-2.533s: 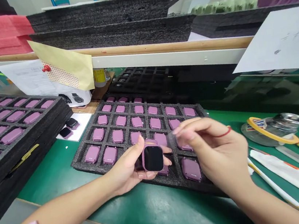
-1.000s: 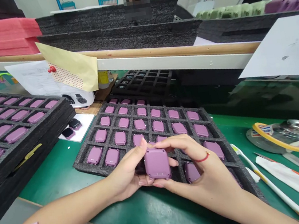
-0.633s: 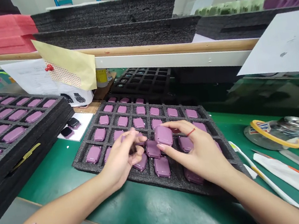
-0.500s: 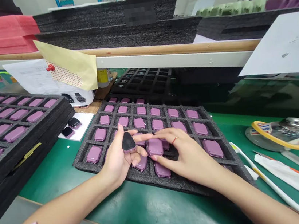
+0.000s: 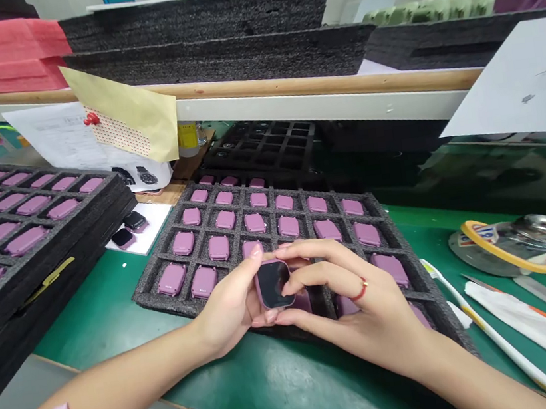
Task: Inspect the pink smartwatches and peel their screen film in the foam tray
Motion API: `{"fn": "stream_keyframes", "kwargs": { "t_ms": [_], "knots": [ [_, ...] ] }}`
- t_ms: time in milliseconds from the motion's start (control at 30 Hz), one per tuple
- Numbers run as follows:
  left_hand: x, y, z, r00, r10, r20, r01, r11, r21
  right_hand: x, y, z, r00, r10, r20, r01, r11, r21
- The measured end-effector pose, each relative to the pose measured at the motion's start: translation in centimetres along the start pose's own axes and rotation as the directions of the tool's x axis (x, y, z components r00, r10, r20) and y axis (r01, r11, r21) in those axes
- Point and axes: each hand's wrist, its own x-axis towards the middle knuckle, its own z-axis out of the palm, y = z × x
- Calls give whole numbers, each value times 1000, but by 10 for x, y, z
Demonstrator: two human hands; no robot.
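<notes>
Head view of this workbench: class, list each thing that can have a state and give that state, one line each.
left hand, gripping the watch's edge
purple watch, held between both hands, dark screen facing up
right hand, pinching the watch
black foam tray, most visible cells holding purple watches, backs up
white card, bearing two watches, screens up
yellow-rimmed tape roll, lying flat

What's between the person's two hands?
In the head view, a purple square smartwatch with a glossy black screen lies between the left hand and the right hand, touching both.
</notes>
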Motion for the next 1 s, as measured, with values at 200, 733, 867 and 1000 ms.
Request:
{"fn": "stream_keyframes", "kwargs": {
  "t_ms": [200,733,867,1000],
  "knots": [
    [1,-3,-2,989,-43,140,53,996,-67,3,-1,-1,993,-45,-107,46,999,7],
    [-1,-1,0,987,-31,158,57,985,-164,6,-15,-4,985,-108,-131,100,993,-66],
    [-2,-2,1,985,-56,163,78,988,-132,7,-12,-7,928,156,-339,-109,982,152],
    [-2,0,1,984,-54,168,75,989,-125,6,-6,-12,780,450,-434,-229,852,471]
  ]
}}
